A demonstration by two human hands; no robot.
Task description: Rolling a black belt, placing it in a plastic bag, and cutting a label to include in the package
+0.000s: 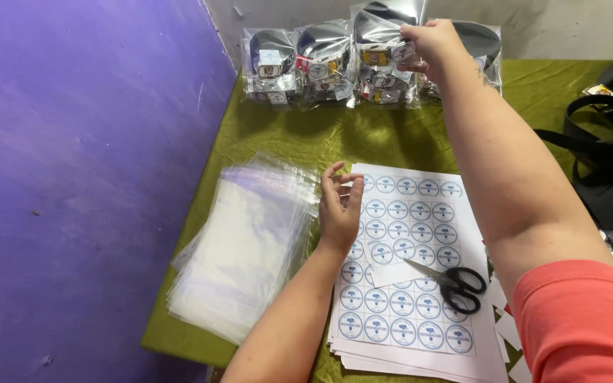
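My right hand (431, 41) reaches to the far edge of the table and grips the top of a clear plastic packet (379, 53) holding small items, which stands in a row of similar packets (299, 64) against the wall. My left hand (340, 206) hovers with fingers apart over the left edge of a stack of white sticker sheets (406, 262) printed with round blue-and-white stickers. It holds nothing.
A pile of empty clear plastic bags (243, 245) lies left of the sheets. Black-handled scissors (452, 280) rest on the sheets. A green cloth (363, 135) covers the table. A purple wall (72, 177) stands at left; a black bag with straps (608, 142) sits at right.
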